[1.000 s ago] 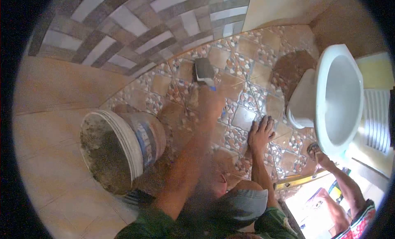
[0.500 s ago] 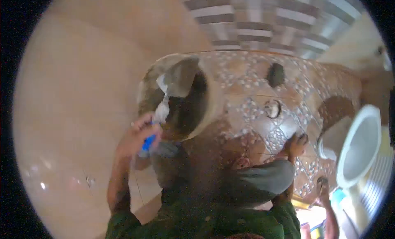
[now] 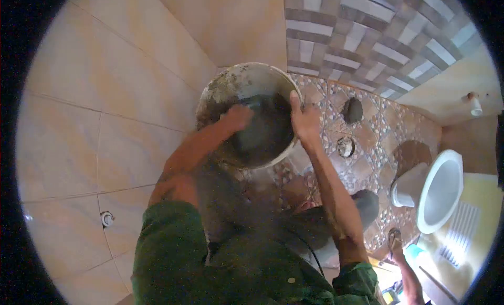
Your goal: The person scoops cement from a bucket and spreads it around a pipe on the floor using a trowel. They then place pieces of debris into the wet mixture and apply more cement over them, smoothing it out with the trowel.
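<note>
A round bucket (image 3: 210, 98) with grey residue crusted on its inner wall stands on the floor, dark grey material inside it. Inside its opening is my left hand (image 3: 239, 117), blurred and closed; whatever it holds is hidden. My right hand (image 3: 306, 119) grips the bucket's right rim, thumb towards the inside. No blue-handled tool shows.
Pebble-patterned floor tiles (image 3: 365, 140) lie right of the bucket, with a dark lump (image 3: 352, 110) and a round drain opening (image 3: 345, 146). Further right stands a white toilet (image 3: 442, 192). Another person's sandalled foot (image 3: 395, 241) is at lower right. A pipe stub (image 3: 475, 105) juts from the wall.
My left hand has moved up and right into the bucket, and the blue-handled tool it held is out of sight. My right hand has come from beside my knee to the bucket rim.
</note>
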A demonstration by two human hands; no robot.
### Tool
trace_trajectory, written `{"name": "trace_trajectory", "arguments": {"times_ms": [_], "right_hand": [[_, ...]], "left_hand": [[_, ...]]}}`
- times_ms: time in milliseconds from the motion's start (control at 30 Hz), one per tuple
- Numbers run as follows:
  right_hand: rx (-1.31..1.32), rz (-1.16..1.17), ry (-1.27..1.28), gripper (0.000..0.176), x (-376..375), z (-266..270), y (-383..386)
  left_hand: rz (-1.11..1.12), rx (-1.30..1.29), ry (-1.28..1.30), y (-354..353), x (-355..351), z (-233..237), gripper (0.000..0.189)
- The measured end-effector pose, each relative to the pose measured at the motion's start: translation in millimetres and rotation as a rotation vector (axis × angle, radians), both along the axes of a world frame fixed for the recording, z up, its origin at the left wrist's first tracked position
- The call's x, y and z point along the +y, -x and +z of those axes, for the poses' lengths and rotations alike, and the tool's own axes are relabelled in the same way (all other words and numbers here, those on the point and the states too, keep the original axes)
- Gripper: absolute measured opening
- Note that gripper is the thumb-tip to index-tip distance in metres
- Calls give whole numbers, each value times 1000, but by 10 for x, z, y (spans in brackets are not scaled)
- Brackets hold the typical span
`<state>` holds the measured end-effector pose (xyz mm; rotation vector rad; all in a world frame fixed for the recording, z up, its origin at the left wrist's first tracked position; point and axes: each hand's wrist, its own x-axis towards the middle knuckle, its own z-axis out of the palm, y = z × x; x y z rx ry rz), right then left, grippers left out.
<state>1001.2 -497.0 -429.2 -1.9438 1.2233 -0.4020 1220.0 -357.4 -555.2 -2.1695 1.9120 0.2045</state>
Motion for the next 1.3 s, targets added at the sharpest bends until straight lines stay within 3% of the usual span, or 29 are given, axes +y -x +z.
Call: {"name": "trace_trajectory", "arguments": {"times_ms": [33,133,267,333,367,467,567,667,733,800,867,933,1000,1067,1133,1233,1300], "right_hand": [[6,-41,4,67,47,76,33],[-424,-81,-275,61,91,-163,43],[-334,-136,31,54,84,-564,45],[-395,-144,-50,52,141,-428,42],[-421,-131,-98,51,168,-372,40],[-455,-91,-168,49,64,-260,118],[-448,-130,-75,47,99,-215,39],[-480,-191,-1,45,130,-266,86],[-531,-238,62,43,178,-348,10],[-583,-220,-171,41,195,-171,22],[-584,-188,-239,40,130,-25,33],[-519,-142,-169,39,94,21,73],[-397,-148,-52,39,86,-69,85],[-395,-157,-20,39,124,-161,69],[-528,-180,-43,40,93,-200,40],[-388,-210,-55,41,140,-315,62],[-487,-220,-133,42,159,-456,27]], "left_hand": [[31,14,-113,220,13,51,15],[38,211,-301,501,167,541,17],[-68,298,-271,320,328,1104,19],[-57,191,-173,167,315,1137,19],[-52,137,-118,111,304,1127,20],[170,165,-292,131,75,1091,21],[33,228,-408,91,163,207,23],[-273,314,-328,238,223,104,28],[89,583,-382,467,140,587,32],[227,683,-360,492,109,638,38],[108,649,-300,475,143,96,44],[269,673,-194,540,273,-299,47],[340,736,-163,578,272,-332,49],[362,833,-198,565,264,-90,50],[534,956,-271,566,198,209,49],[748,1078,-434,698,197,787,48],[829,1108,-471,715,142,1177,48]]}}
